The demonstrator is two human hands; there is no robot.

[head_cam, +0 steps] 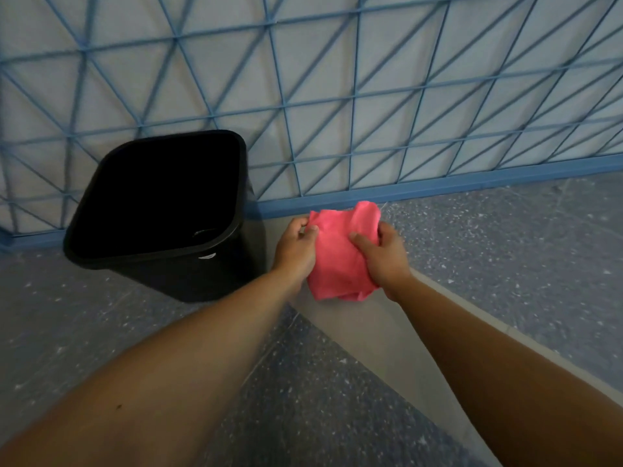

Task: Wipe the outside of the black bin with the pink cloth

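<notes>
While both hands grip it, pink cloth [340, 251] hangs between.

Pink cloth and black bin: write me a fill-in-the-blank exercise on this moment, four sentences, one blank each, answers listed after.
1. The pink cloth is held by ____ hands at once.
2. The black bin stands on the person's ____ side of the cloth.
3. The cloth is ____ the bin, not touching it.
4. Behind the bin stands a lattice panel coloured ____.

Missing words: both; left; apart from; blue

The left hand and right hand each grip an edge of the cloth.
</notes>
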